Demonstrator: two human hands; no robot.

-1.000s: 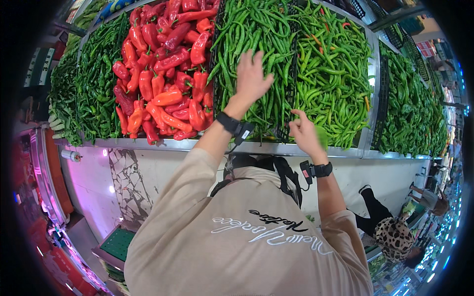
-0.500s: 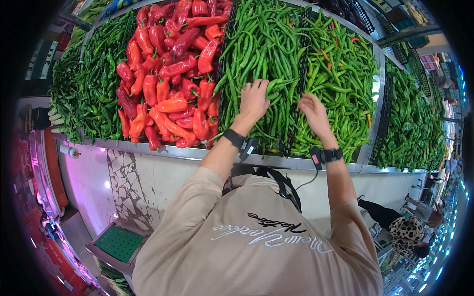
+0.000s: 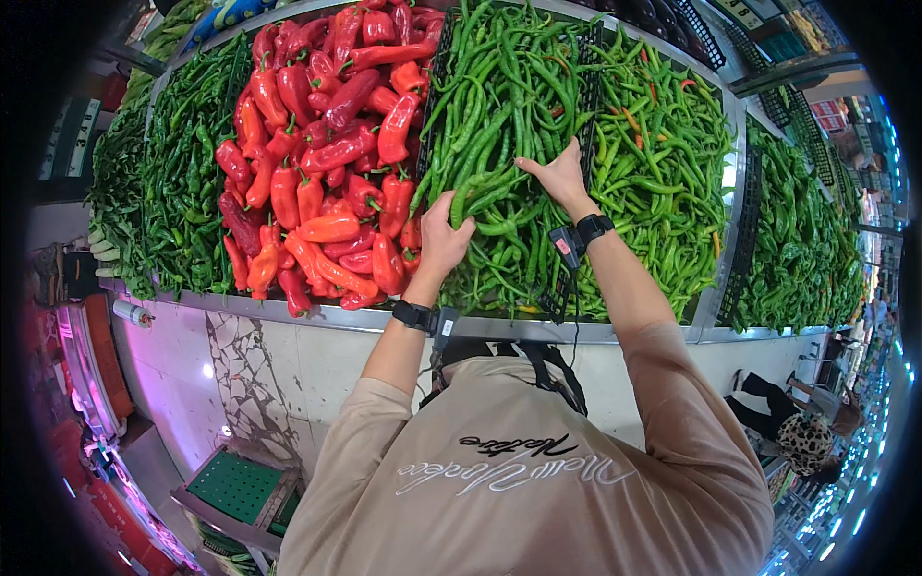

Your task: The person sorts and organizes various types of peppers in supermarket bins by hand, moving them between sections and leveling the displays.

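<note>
My left hand (image 3: 445, 240) is at the near left part of a heap of long green chili peppers (image 3: 499, 125). Its thumb and fingers close round the ends of a few of these peppers (image 3: 465, 199). At the heap's right side, my right hand (image 3: 561, 179) is open, thumb spread toward the left and fingers pointing away from me. It rests on or just over the peppers by the black crate divider (image 3: 588, 106); whether it touches them I cannot tell. Both wrists wear black bands with small boxes.
Red peppers (image 3: 336, 149) fill the section to the left, with darker green peppers (image 3: 192, 163) beyond. Thinner light-green chilies (image 3: 658, 182) lie to the right. A metal edge (image 3: 355, 322) runs along the stand's front. A green-topped stool (image 3: 235, 488) stands behind me at left.
My left hand has moved left and toward me, now gripping pepper ends. My right hand has shifted left from the light-green chilies to the long green ones, its thumb spreading.
</note>
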